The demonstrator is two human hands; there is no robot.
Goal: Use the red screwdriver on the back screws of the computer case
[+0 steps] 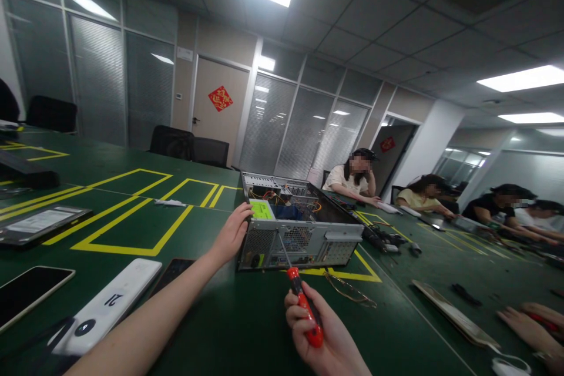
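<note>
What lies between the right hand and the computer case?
In the head view, the screwdriver: it extends from the right hand toward the case; contact is unclear.

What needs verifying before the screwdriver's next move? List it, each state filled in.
1. Screwdriver gripped by its handle in the right hand: ok.
2. Left hand on the near left corner of the computer case: ok; how firmly, cannot tell.
3. Case resting on the green table: ok.
4. Top of the case open, with wires showing inside: ok.
5. Screwdriver tip seated in a screw: cannot tell, too small.
6. Left forearm free of loose items: not ok, a dark slab lies beside it.
</note>
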